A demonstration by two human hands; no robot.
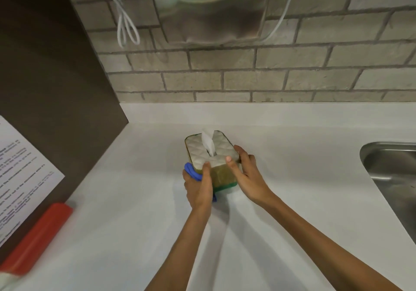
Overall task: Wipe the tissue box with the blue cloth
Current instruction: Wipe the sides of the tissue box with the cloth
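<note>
- White counter (292, 189) carries everything; steel sink (391, 173) lies well right of the fingers, red object (38, 234) well left.
- Tissue box (211, 153) sits between both hands.
- Right hand (247, 176) clasps its right edge.
- Left hand (199, 187) presses the blue cloth (191, 171) against its near-left side, fingers curled around the cloth.

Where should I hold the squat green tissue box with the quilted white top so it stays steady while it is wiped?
Probably by its near right corner, coming from the right, as the right hand does: thumb on the quilted top, fingers round the side. The green tissue box is low and upright, its tissue stands mid-top, and the left hand presses the blue cloth to the left side.
</note>
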